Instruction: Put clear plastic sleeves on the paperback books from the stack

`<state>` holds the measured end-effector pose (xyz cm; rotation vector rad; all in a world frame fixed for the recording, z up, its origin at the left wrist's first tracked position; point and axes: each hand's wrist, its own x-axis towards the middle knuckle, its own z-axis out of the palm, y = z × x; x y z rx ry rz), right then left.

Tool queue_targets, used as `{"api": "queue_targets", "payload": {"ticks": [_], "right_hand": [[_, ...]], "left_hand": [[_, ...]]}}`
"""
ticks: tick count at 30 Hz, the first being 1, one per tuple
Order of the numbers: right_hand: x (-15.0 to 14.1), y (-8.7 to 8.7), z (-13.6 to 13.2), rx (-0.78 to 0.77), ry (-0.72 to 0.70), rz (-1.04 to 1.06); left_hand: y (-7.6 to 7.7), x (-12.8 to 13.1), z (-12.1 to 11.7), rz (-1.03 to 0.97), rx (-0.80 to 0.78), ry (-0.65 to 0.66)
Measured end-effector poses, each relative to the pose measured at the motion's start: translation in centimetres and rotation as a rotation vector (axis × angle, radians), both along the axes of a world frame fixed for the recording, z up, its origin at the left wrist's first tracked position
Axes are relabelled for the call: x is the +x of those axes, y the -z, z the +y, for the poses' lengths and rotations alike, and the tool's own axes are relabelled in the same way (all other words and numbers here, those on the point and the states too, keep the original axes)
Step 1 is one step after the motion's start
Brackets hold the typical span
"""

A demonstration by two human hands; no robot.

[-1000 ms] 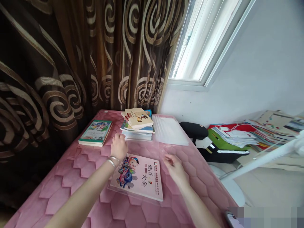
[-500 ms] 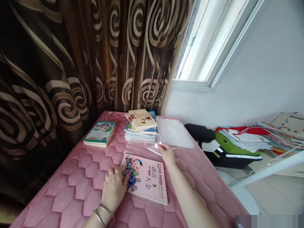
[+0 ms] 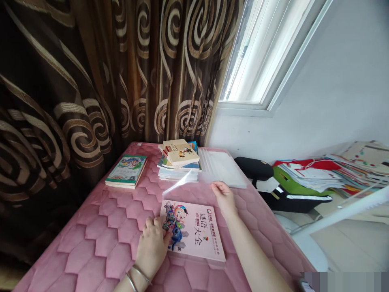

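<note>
A pink book (image 3: pixel 197 231) with cartoon figures and Chinese characters on its cover lies flat in front of me. My left hand (image 3: pixel 154 235), with bangles on the wrist, grips its left edge, thumb on the cover and fingers curled. Beyond the book's top edge my right hand (image 3: pixel 223 194) pinches a clear plastic sheet (image 3: pixel 179 184). That sheet is lifted and catches the light; its outline is hard to follow. A little of the clear plastic also shows along the book's lower edge.
On the pink quilted surface (image 3: pixel 82 243) stand a stack of books (image 3: pixel 179 160), a green-edged book pile (image 3: pixel 126 172) and clear plastic sheets (image 3: pixel 225 168). A patterned curtain (image 3: pixel 146 69) hangs behind. Papers (image 3: pixel 306 174) are heaped at the right, beside a white bar (image 3: pixel 331 215).
The book and my left hand have shifted slightly right in view. My right hand has moved right and a little up, and the plastic sheet now stands raised above the book's top edge.
</note>
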<state>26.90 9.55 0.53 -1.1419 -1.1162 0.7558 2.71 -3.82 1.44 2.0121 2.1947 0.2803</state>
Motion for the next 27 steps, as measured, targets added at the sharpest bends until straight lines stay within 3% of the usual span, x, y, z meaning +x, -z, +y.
{"api": "queue_targets", "payload": {"ticks": [4,9,15,20,23,27], "right_hand": [[0.0,-0.7,0.1,0.02,-0.053,0.024],[1.2,-1.0,-0.8,-0.035,-0.287,0.022],[0.4,0.7,0.9,-0.07,-0.004,0.106],[-1.0,1.7,3.4,-0.085,0.068,0.081],[-0.9,1.6,4.1,-0.106,0.074,0.02],[0.2,1.6,3.1,-0.168,0.147,-0.071]], "left_hand": [[-0.3,-0.1,-0.1,-0.022,-0.016,0.011],[0.1,-0.1,-0.1,-0.013,0.006,0.002],[-0.5,0.1,-0.2,0.01,-0.044,-0.005],[-1.8,-0.3,1.3,0.059,-0.082,-0.004],[-2.0,-1.0,3.8,-0.066,-0.026,0.004],[-1.2,-1.9,6.2,-0.298,0.068,0.003]]}}
